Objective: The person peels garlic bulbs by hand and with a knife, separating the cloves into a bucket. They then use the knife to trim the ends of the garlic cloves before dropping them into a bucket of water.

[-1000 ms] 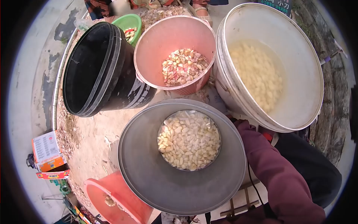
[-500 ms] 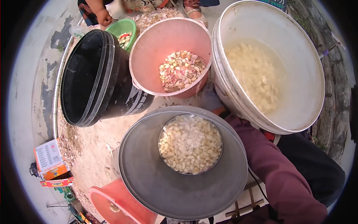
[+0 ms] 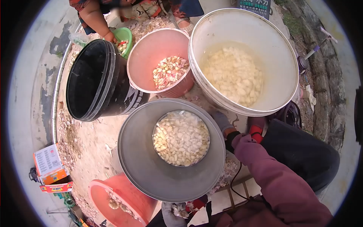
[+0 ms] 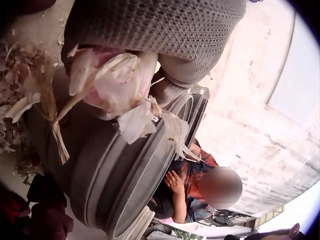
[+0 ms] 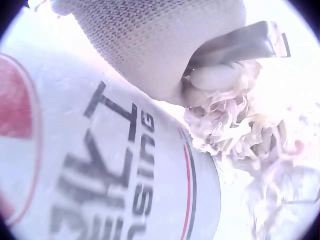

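At the bottom edge of the head view, my gloved left hand holds a garlic bulb; the left wrist view shows the glove curled round this bulb with its dry, papery skin. My gloved right hand is low between the grey bucket and the white bucket. In the right wrist view that hand grips a metal tool, with a pale peeled clove against it. Peeled cloves lie in liquid inside the grey bucket.
A pink bucket of garlic skins, a black bucket and a green basin stand beyond. At lower left are a red bucket with bulbs and a cardboard box. Another person's hand is at the basin.
In the head view the white bucket now appears further left and my right hand shows beside it. More of my left hand shows at the bottom. The other person's hand has reached the green basin.
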### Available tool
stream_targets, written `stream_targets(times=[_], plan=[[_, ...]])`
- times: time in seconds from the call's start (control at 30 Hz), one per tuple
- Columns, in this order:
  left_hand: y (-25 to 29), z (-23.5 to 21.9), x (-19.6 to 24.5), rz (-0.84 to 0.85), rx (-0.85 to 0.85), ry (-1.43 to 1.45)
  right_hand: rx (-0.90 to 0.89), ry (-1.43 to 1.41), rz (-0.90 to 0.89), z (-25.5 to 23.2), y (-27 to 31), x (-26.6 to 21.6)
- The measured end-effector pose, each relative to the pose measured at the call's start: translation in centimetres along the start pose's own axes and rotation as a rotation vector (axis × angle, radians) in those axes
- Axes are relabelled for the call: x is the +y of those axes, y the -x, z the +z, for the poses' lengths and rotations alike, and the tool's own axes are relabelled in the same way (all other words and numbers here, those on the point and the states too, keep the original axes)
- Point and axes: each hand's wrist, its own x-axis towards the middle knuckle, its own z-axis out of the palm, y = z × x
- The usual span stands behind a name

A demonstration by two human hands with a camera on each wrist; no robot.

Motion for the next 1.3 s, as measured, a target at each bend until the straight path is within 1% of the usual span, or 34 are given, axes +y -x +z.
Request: stream_targets(times=[0.03, 0.07, 0.1, 0.13, 0.17, 0.2, 0.23, 0.27, 0.3, 0.33, 0.37, 0.4, 0.43, 0.5, 0.53, 0.57, 0.6, 0.63, 0.7, 0.73, 0.8, 0.87, 0.9, 0.93, 0.97, 1.03, 1.07, 1.1, 1.13, 1.17, 1.2, 1.23, 1.27, 1.3], plan=[[-1.4, -0.3, -0.7, 0.006, -0.005, 0.149, -0.230, -0.111, 0.187, -3.0, 1.4, -0.8], [-1.6, 0.4, -0.5, 0.007, -0.007, 0.297, -0.228, -0.108, 0.188, -3.5, 2.7, -0.5], [-1.0, 1.2, -0.6, 0.085, 0.073, 0.168, -0.155, -0.308, 0.350, -3.9, 4.5, -0.2], [-0.6, 1.1, -0.7, 0.116, 0.054, 0.021, -0.076, -0.507, 0.512, -4.1, 6.2, 0.3], [-0.2, 0.7, -0.9, 0.147, 0.036, -0.124, -0.081, -0.508, 0.518, -4.1, 8.0, 1.0], [0.4, 0.8, -0.7, 0.148, 0.034, -0.128, -0.218, -0.729, 0.579, -3.9, 9.2, 2.0], [0.3, 1.4, -0.4, 0.109, -0.054, 0.048, -0.342, -0.948, 0.620, -4.1, 9.5, 3.3], [0.4, 2.1, -0.2, 0.064, -0.139, 0.222, -0.349, -0.855, 0.291, -4.3, 10.9, 4.3], [0.8, 2.8, -0.4, 0.071, -0.139, 0.222, -0.347, -0.857, 0.284, -3.5, 11.3, 5.6], [1.5, 3.2, -0.7, 0.147, -0.122, 0.021, -0.029, -0.565, -0.171, -1.7, 12.0, 6.7], [2.5, 3.4, -1.0, 0.214, -0.095, -0.180, 0.280, -0.254, -0.611, -1.9, 13.2, 5.8], [3.1, 3.6, -0.8, 0.087, -0.215, 0.076, -0.302, -0.694, -0.145, -2.7, 15.1, 5.3], [2.9, 3.0, -2.2, 0.125, -0.196, -0.038, -0.312, -0.699, -0.158, -3.9, 15.7, 3.9], [5.0, 4.6, -2.2, 0.137, -0.220, -0.104, -0.520, -1.471, 0.589, -5.3, 16.8, 1.4], [5.7, 5.2, -2.6, 0.125, -0.238, -0.077, -0.550, -1.463, 0.595, -6.6, 17.6, -0.1], [6.6, 5.7, -3.0, 0.107, -0.251, -0.050, -0.449, -1.431, 0.579, -7.8, 18.4, -1.8], [7.3, 6.2, -3.1, 0.026, -0.258, 0.056, -0.350, -1.397, 0.557, -8.2, 19.1, -2.8], [7.4, 6.0, -3.9, 0.125, -0.276, -0.101, -0.380, -1.393, 0.557, -8.0, 19.5, -2.7], [8.1, 6.5, -4.9, 0.061, -0.300, 0.008, -0.675, -1.991, 0.669, -8.3, 20.0, -2.4], [8.4, 6.7, -4.8, 0.063, -0.288, 0.020, -0.691, -1.979, 0.673, -8.3, 20.2, -2.5], [9.2, 7.3, -4.5, -0.073, -0.275, 0.147, -0.704, -1.929, 0.721, -8.8, 20.3, -2.9], [9.1, 6.6, -5.1, -0.032, -0.291, 0.127, -0.722, -1.892, 0.738, -9.5, 20.7, -3.4], [9.1, 6.3, -5.2, 0.009, -0.311, 0.094, -0.733, -1.756, 0.660, -10.0, 20.6, -3.7], [9.3, 6.5, -5.0, -0.060, -0.303, 0.196, -0.741, -1.621, 0.581, -10.7, 20.6, -4.1], [9.3, 6.3, -5.0, -0.048, -0.302, 0.210, -0.749, -1.607, 0.568, -12.0, 20.6, -5.0], [9.1, 5.8, -5.2, -0.007, -0.299, 0.219, -0.688, -0.881, 0.341, -14.2, 21.3, -6.4], [9.4, 5.8, -4.9, 0.008, -0.306, 0.242, -0.547, -0.254, -0.034, -13.4, 20.8, -6.2], [9.8, 5.8, -4.2, -0.027, -0.315, 0.214, -0.535, -0.227, -0.050, -13.4, 20.7, -5.4], [9.8, 5.9, -3.8, -0.060, -0.326, 0.186, -0.497, -0.347, 0.046, -15.1, 21.2, -6.9], [9.7, 6.0, -3.7, -0.045, -0.337, 0.210, -0.463, -0.469, 0.142, -16.2, 21.9, -7.7], [9.7, 5.9, -3.7, -0.009, -0.339, 0.187, -0.264, -0.312, -0.147, -14.1, 21.9, -5.2], [9.8, 5.7, -3.7, 0.021, -0.339, 0.157, -0.265, -0.300, -0.153, -16.0, 22.1, -6.4], [10.0, 5.5, -3.7, 0.114, -0.354, 0.018, -0.331, -0.420, 0.008, -19.6, 22.6, -9.1], [9.9, 5.5, -3.6, 0.119, -0.354, 0.029, -0.396, -0.539, 0.168, -22.6, 22.8, -11.3]])
